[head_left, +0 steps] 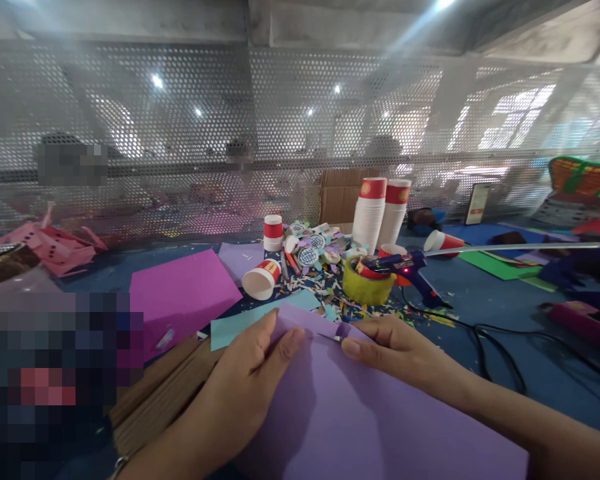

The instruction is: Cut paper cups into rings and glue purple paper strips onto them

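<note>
A large sheet of purple paper (340, 407) is held up in front of me, its near part hanging low in the view. My left hand (250, 373) grips the upper left edge, thumb on the face of the sheet and fingers behind. At the top edge, my right hand (385, 343) pinches the sheet between thumb and fingers. Between the hands, beside the right thumb, a short dark line with a small shiny spot shows on the paper; whether it is a cut or a blade tip, I cannot tell. Light blue paper (260, 317) lies just beyond the sheet.
Ahead lie cut paper pieces (313, 257) and scraps. A glue gun (410, 267) rests on a yellow tape roll (367, 287), its black cable (495, 340) trailing right. Stacked paper cups (370, 213) stand behind. Magenta paper (180, 300) and brown cardboard strips (165, 393) are left.
</note>
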`<act>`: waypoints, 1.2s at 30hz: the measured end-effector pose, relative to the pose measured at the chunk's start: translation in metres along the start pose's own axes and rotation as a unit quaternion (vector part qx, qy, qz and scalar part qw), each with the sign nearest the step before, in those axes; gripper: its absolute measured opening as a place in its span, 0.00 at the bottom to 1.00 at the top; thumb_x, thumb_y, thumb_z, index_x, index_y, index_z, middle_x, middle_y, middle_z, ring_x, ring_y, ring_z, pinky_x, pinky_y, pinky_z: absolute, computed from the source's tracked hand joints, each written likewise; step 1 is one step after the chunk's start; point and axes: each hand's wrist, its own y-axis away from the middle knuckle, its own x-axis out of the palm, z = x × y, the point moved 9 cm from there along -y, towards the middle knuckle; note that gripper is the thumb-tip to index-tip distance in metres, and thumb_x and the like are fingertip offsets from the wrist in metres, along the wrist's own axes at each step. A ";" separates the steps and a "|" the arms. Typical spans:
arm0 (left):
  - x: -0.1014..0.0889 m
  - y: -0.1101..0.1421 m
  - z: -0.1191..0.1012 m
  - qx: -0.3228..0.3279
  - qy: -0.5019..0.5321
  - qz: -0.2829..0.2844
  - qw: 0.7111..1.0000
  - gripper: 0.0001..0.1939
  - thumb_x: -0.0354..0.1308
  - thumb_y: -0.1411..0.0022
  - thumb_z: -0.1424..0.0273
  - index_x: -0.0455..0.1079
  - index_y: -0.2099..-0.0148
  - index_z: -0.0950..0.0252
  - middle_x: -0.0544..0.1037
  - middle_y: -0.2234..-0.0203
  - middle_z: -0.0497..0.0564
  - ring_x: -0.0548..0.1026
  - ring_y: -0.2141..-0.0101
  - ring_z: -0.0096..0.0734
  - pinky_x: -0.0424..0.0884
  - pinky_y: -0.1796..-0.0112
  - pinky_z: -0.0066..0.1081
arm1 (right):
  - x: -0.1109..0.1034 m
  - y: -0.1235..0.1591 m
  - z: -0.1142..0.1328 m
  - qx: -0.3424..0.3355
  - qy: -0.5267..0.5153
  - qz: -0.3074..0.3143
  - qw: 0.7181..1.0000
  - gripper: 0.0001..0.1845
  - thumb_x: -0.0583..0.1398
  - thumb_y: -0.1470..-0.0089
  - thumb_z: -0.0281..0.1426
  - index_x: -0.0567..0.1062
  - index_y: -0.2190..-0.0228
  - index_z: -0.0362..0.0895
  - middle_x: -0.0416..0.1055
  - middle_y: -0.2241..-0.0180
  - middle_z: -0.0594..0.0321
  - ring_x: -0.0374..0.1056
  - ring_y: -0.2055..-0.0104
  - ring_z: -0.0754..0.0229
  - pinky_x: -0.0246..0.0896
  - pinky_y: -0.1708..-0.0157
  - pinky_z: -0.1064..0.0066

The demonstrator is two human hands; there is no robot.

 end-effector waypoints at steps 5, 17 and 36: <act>0.000 0.002 -0.001 0.002 -0.011 0.000 1.000 0.18 0.47 0.33 0.54 0.63 0.68 0.61 0.72 0.71 0.47 0.67 0.69 0.33 0.64 0.67 0.31 | -0.001 0.000 0.001 0.004 -0.002 -0.008 1.000 0.28 0.63 0.52 0.54 0.68 0.77 0.41 0.61 0.79 0.68 0.54 0.79 0.69 0.48 0.80 0.77; 0.004 0.000 -0.003 0.017 0.029 0.016 0.999 0.15 0.49 0.33 0.56 0.66 0.63 0.61 0.77 0.65 0.48 0.71 0.64 0.35 0.66 0.62 0.31 | -0.002 -0.002 -0.004 0.006 0.011 -0.009 1.000 0.30 0.61 0.52 0.57 0.66 0.78 0.42 0.60 0.80 0.68 0.53 0.79 0.69 0.48 0.80 0.77; 0.020 0.002 0.001 0.018 0.082 0.066 0.994 0.14 0.49 0.32 0.56 0.68 0.57 0.60 0.79 0.59 0.51 0.74 0.60 0.39 0.68 0.56 0.36 | -0.001 -0.003 -0.004 0.000 0.037 -0.011 0.999 0.29 0.61 0.52 0.57 0.67 0.76 0.41 0.62 0.78 0.66 0.55 0.78 0.67 0.50 0.79 0.77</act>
